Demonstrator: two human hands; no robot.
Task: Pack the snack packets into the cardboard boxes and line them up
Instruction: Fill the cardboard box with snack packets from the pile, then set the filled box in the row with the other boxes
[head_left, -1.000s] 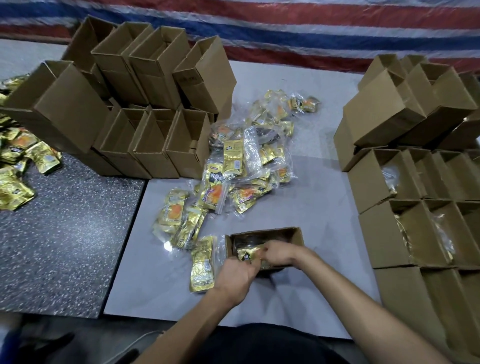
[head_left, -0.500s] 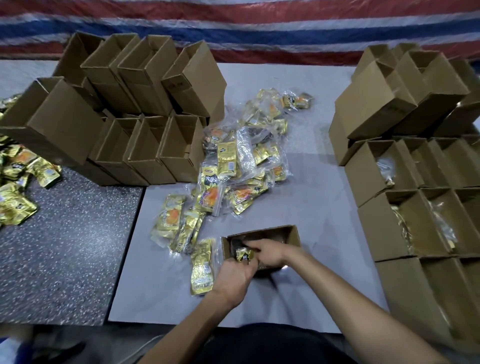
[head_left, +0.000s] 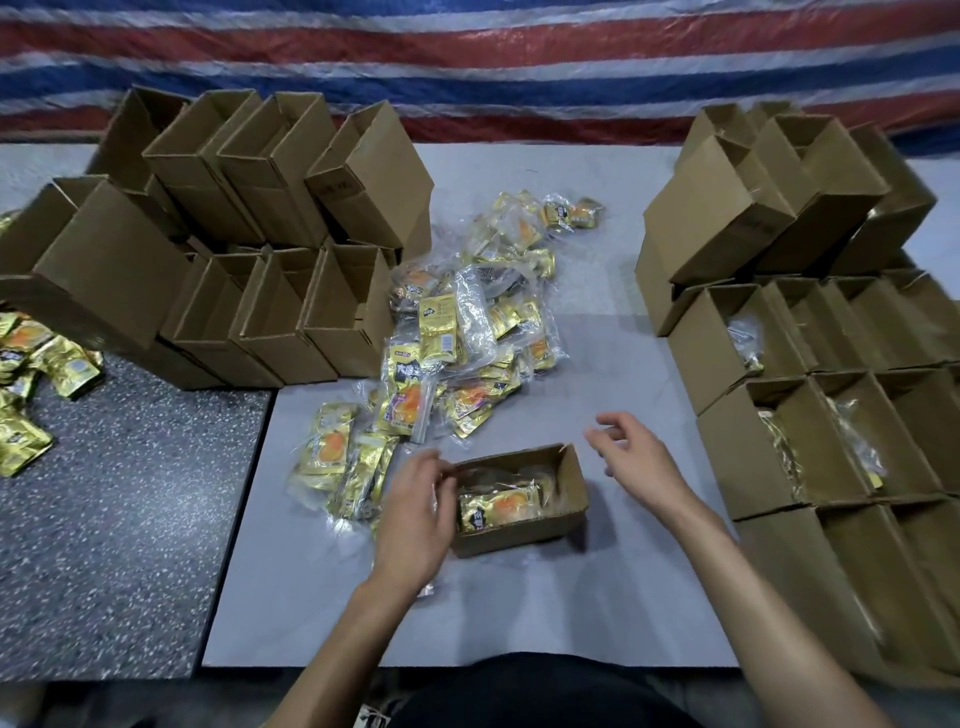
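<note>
A small open cardboard box lies on the grey table in front of me. A gold snack packet with an orange picture lies inside it. My left hand rests against the box's left end, fingers loosely bent. My right hand hovers just right of the box, fingers spread and relaxed, holding nothing. A heap of gold snack packets in clear wrap lies behind the box, with a few more packets at its left.
Empty open boxes are stacked at the back left. Rows of boxes, some holding packets, stand along the right, with more stacked behind. More gold packets lie on the speckled table at left. A striped tarp hangs behind.
Both hands were pushing a packet down into the box. My right hand has since lifted out and moved right, empty. My left hand has shifted to the box's left end.
</note>
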